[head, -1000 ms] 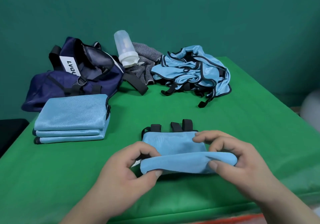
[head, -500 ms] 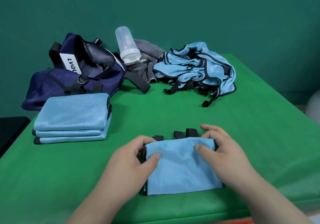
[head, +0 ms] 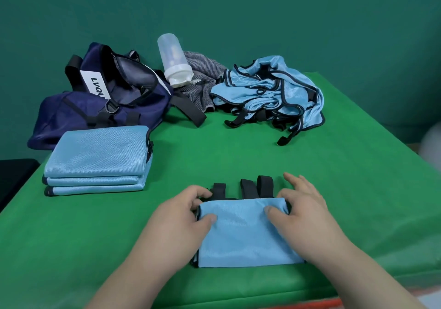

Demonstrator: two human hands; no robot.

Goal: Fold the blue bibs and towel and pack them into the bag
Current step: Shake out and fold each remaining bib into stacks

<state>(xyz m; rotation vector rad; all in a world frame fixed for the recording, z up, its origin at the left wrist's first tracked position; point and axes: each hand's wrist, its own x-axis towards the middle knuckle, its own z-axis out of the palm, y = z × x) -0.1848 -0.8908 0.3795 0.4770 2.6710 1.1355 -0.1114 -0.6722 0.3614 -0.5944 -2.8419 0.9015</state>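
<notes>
Left of frame: a stack of three folded light-blue bibs (head: pixel 95 158) was noted on the green table cover (head: pixel 238 151), edges squared. It lay just in front of the navy fabric duffel bag (head: pixel 105 103). The bag was found slumped in the upper left with its mouth gaping; its inside was too dark to be read.

Upper centre: a translucent plastic bottle with a white cap (head: pixel 174 62) was seen tilted against the bag and a crumpled grey striped cloth (head: pixel 202 79). The cloth was taken to be the towel, not yet folded. Just right of it, a loose heap of light-blue bibs with black trim (head: pixel 269 93) was recorded, unfolded, straps trailing.

Lower centre: the left hand (head: pixel 176 222) was clamped on the far left corner of the small folded light-blue bib (head: pixel 243 234), thumb on top, fingers curled round the edge. This bib was laid flat near the bottom edge of the table, with black straps (head: pixel 255 187) poking out at its far side. The right hand (head: pixel 305 213) was pinched on the far right corner in like manner, thumb pressed onto the cloth, fingers curved over the edge.

Step judged: the last fold of this bib was being squared off; packing was not begun. For the next move, the bib would need to be lifted by both corners with the fold held closed. It would then be carried toward the stack at the left and set down with edges matched.
</notes>
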